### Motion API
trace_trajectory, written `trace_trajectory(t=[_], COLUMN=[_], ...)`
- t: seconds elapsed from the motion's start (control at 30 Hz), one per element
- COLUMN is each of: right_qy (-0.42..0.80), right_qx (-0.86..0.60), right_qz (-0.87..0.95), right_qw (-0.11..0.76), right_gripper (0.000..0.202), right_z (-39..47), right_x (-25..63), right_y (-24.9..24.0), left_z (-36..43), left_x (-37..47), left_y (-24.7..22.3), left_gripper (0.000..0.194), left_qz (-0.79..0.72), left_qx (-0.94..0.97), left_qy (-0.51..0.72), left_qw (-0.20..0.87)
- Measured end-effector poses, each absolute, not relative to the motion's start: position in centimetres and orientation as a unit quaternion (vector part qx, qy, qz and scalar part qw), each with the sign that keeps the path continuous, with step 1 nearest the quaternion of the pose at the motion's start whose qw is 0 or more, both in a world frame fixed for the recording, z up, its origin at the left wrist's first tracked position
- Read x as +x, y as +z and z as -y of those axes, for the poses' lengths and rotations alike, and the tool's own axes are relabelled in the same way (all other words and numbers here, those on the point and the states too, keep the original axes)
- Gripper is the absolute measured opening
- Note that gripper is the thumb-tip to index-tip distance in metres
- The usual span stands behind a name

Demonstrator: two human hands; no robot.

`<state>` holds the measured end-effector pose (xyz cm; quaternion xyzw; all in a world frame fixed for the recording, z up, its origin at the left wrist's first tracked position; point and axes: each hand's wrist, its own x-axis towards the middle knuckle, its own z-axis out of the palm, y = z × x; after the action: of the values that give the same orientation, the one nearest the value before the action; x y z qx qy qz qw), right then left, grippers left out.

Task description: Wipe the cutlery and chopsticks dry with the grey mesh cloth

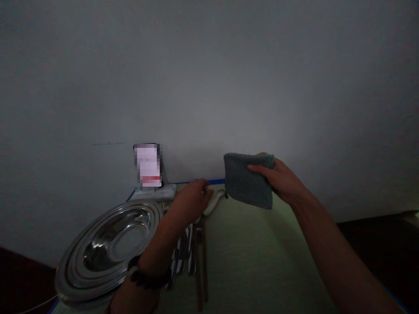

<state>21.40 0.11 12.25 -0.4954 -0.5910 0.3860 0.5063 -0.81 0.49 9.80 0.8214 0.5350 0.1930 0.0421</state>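
A folded grey-green cloth (247, 181) is held up above the table by my right hand (278, 176), thumb on its front face. My left hand (191, 200), with a dark bead bracelet on the wrist, hovers over the far ends of the cutlery, its fingers slightly curled and apart, with nothing visible in them. Beside its fingertips lies a white curved-handled utensil (214, 203). Below it, several metal utensils (191, 257) and a pair of brown chopsticks (205, 266) lie side by side, their far ends partly hidden by my left hand.
Stacked shiny metal basins or plates (127, 237) sit at the left of the green table (262, 261). Behind them a lit phone (149, 165) leans against the wall on a pale, flat packet (163, 192). The wall (209, 87) rises along the table's blue back edge.
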Motion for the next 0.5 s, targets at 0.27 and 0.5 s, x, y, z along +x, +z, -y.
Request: trace_trajectory(t=[0.27,0.5], right_qy=[0.406,0.435], right_qx=[-0.468,-0.457], right_qz=[0.557,0.560], right_qw=[0.553,0.537], right_gripper=[0.025,0.022], right_z=[-0.8,-0.9], right_x=[21.6,21.3], right_y=[11.5,11.2], left_z=[-1.5,-1.1], left_x=[-0.3,1.6], left_y=[5.0,3.7], left_gripper=[0.025,0.025], left_qz=[-0.581,-0.577], left_qx=[0.811,0.813], left_qy=[0.062,0.042], left_qw=[-0.038,-0.060])
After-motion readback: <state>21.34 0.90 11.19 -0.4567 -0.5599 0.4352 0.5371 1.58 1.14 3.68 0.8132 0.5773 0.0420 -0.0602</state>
